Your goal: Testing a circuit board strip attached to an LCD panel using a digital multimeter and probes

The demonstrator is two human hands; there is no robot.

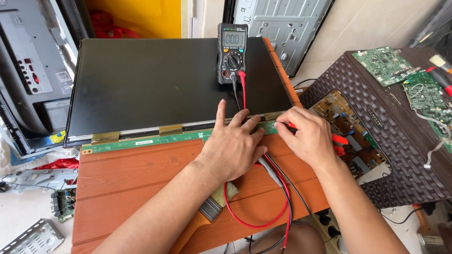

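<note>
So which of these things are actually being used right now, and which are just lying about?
In use:
- left hand pressing on the long green circuit strip
- right hand holding a red probe to the strip
- multimeter with red and black leads
- flat black screen panel

Lying about:
- paintbrush
- circuit boards on the woven brown table
- metal bracket on the floor

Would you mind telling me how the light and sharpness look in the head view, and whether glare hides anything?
Head view: even daylight, soft shadows under both hands on the wooden table; the dark screen panel is matte with no strong glare; the meter and the left hand are sharp; the right hand covers the red probe's tip; the edges bow slightly from the wide lens.
</note>
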